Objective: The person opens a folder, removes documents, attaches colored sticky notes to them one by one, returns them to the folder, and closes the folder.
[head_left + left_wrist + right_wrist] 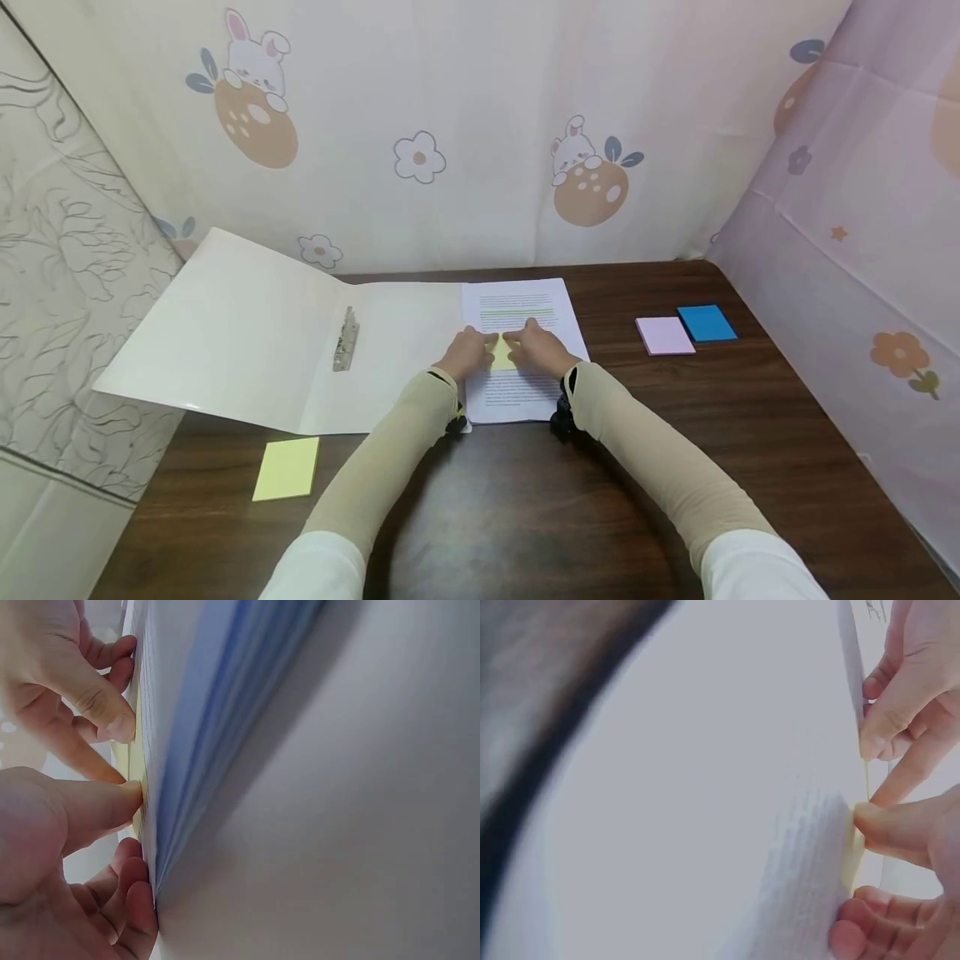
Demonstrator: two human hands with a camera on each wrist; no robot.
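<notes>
A yellow sticky note [502, 355] lies on the top sheet of a stack of printed paper [517, 404]; a green highlighted line runs above it. My left hand [465, 353] touches the note's upper left side, index finger extended and thumb against the note in the left wrist view. From the other side my right hand [544, 350] presses the note's upper right with thumb and index fingertips. The remaining fingers of both hands bend loosely against the page. Left of the paper, a white folder [405, 333] lies spread out, with a metal clip [346, 340] near its spine.
A yellow sticky pad [287, 469] lies at the front left, below the folder's raised cover [225, 333]. At the right are a pink pad [665, 337] and a blue pad [707, 323]. A patterned curtain [480, 208] hangs behind the dark wooden table [495, 517].
</notes>
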